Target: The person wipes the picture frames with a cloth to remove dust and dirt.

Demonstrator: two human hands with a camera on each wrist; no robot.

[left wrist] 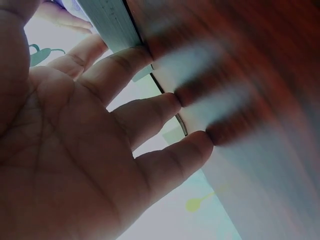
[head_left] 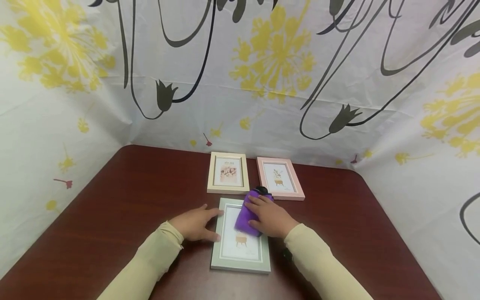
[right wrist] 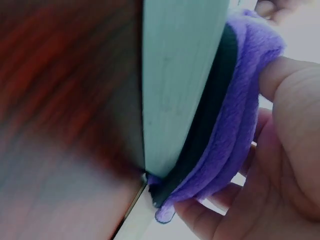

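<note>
A pale green picture frame (head_left: pixel 240 265) lies face up on the dark red-brown table. My right hand (head_left: pixel 275 216) holds a folded purple plush cloth (head_left: pixel 245 216) against the upper right of its glass, covering part of the print. From the side in the right wrist view, the cloth (right wrist: pixel 245 110) with its dark band lies over the frame's edge (right wrist: pixel 175 75), thumb and fingers around it. At the frame's left side, my left hand (head_left: pixel 195 223) has its fingers spread, thumb and forefinger touching the border. In the left wrist view, other fingertips (left wrist: pixel 200 142) reach down to the tabletop.
Behind the green frame, a cream picture frame (head_left: pixel 228 190) and a pink picture frame (head_left: pixel 288 196) lie side by side. A small dark object (head_left: pixel 287 254) shows partly beneath the right forearm. Patterned white fabric (head_left: pixel 210 116) rises along the table's back and sides.
</note>
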